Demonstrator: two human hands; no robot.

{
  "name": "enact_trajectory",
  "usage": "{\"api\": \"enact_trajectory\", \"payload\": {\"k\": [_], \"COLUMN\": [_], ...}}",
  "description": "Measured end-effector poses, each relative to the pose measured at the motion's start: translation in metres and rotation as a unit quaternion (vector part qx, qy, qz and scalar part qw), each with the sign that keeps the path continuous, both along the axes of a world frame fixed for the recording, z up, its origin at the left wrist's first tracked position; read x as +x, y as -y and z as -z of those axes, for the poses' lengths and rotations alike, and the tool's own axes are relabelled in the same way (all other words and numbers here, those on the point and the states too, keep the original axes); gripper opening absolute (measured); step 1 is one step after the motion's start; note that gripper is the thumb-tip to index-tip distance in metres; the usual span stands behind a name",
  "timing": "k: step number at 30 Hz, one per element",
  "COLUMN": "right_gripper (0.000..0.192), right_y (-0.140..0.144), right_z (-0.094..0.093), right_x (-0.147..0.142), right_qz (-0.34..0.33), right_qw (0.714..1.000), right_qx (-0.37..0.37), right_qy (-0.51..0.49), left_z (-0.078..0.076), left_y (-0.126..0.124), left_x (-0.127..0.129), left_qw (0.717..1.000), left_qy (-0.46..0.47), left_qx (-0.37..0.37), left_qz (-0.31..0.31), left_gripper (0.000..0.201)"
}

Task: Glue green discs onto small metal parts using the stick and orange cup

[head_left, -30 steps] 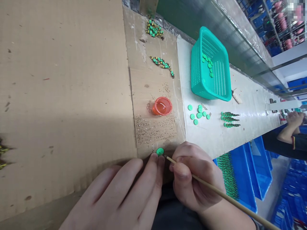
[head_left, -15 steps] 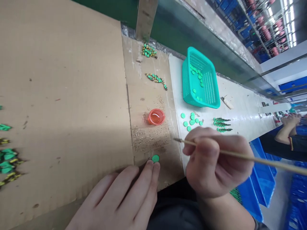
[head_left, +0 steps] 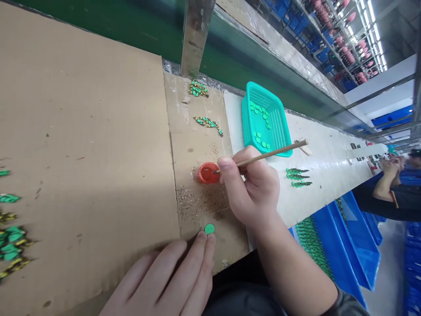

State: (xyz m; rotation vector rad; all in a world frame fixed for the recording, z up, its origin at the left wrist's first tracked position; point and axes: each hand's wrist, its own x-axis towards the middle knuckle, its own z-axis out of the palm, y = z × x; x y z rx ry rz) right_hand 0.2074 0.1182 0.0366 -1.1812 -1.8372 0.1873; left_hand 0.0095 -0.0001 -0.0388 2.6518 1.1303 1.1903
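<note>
Thin wooden stick (head_left: pixel 272 153) – tip in orange cup (head_left: pixel 208 173), green disc (head_left: pixel 209 228) flat

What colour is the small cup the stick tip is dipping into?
Orange-red. The small cup shows best in the head view, on the cardboard beside the right hand.

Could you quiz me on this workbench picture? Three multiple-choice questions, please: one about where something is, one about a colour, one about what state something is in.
1. Where is the tip of the thin wooden stick?
A. in the small orange cup
B. inside the basket
C. on the blue bins

2. What colour is the mesh basket?
A. red
B. teal green
C. yellow

3. What is the left hand doing?
A. gripping the stick
B. lifted into the air
C. lying flat, fingertips at a green disc

Answers:
1. A, since the stick held in the right hand ends at the orange cup.
2. B, since its walls are plainly teal green.
3. C, since its fingers rest on the cardboard right beside the green disc.
</note>
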Motion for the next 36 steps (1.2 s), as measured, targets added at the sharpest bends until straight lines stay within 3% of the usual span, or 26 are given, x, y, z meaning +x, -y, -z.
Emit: {"api": "enact_trajectory", "payload": {"k": [25,31,36], "right_gripper": [0.034,0.018,0.015], "right_y": [0.004,0.046,0.090], "right_z": [-0.002,-0.008,0.005], "right_x": [-0.002,0.004,0.004], "right_qz": [0.005,-0.013,-0.042], "right_qw": [1.000,0.998,0.997], "right_qx": [-0.003,0.006,-0.003], "right_qy": [-0.020,-0.054,-0.067], "left_z": [-0.004,-0.012,-0.014], "left_y": [-0.001,-0.001,0.000], "left_x": [-0.002,-0.002,-0.004], "left_qw": [1.000,1.000,0.999], "left_qy": [-0.006,-0.010,-0.025], "left_qx": [0.001,-0.018,-0.031], "left_qz": [0.013,0.020,0.037], "left_gripper": [0.032,0.031,0.028]}}
